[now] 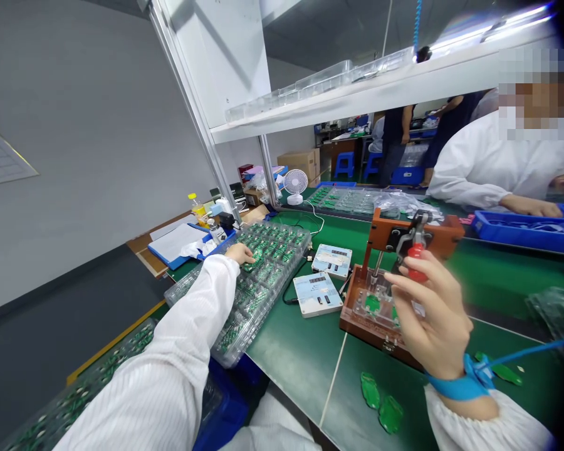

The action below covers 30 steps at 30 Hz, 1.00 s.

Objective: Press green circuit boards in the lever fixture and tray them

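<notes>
My left hand (239, 253) reaches out onto a clear tray (263, 275) filled with several small green circuit boards; its fingers curl down onto the boards, and what they hold is hidden. My right hand (432, 313) is closed round the red handle (416, 260) of a toggle lever on a brown test fixture (380, 300). A green board (372, 303) lies in the fixture's clear nest under the press pin. A blue strap (460, 382) circles my right wrist.
Two white meter boxes (317, 293) (331, 260) sit between tray and fixture. Loose green boards (380, 401) lie on the green mat near me. A small white fan (295, 185) stands at the back. A person in white sits opposite by blue bins (526, 228).
</notes>
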### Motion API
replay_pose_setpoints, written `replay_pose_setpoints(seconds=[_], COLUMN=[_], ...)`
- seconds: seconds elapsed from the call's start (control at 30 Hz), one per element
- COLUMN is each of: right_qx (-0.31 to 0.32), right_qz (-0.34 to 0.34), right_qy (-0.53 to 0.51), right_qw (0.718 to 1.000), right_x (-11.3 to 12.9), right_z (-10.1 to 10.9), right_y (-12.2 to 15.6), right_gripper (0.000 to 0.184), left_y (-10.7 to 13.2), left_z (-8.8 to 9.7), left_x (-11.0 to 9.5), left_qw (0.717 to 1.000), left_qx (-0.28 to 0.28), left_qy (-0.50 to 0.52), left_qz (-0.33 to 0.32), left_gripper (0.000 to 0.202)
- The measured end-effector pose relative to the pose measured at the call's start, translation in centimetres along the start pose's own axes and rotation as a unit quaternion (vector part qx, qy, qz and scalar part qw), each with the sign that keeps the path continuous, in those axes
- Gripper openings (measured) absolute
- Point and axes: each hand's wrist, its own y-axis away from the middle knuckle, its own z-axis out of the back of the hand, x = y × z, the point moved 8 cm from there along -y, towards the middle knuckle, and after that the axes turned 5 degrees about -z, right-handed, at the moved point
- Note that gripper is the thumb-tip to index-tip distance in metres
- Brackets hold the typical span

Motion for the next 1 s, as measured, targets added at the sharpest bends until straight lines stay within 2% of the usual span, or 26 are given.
replay_pose_setpoints(seconds=[0.13, 0.3, 0.57, 0.73, 1.0], right_qx=[0.007, 0.012, 0.013, 0.012, 0.015], right_qz=[-0.008, -0.008, -0.007, -0.003, -0.008], right_qy=[0.001, 0.004, 0.000, -0.003, 0.003], right_qw=[1.000, 1.000, 1.000, 1.000, 1.000], right_x=[-0.2, -0.3, -0.3, -0.2, -0.4], right_z=[0.0, 0.1, -0.1, 0.0, -0.1], right_y=[0.1, 0.2, 0.2, 0.2, 0.4], right_gripper=[0.041, 0.039, 0.040, 0.040, 0.041], left_y=[0.1, 0.2, -0.2, -0.3, 0.1], left_z=[-1.6, -2.3, -2.0, -1.6, -1.8], left_x=[0.1, -0.5, -0.9, -0.5, -0.7], left_qw=[1.000, 0.998, 0.995, 0.997, 0.998], left_qx=[0.005, -0.003, 0.000, -0.007, 0.000], left_qy=[-0.008, -0.065, -0.098, -0.081, -0.054], left_qz=[0.000, -0.011, 0.006, 0.012, -0.017], left_gripper=[0.018, 0.012, 0.019, 0.033, 0.025])
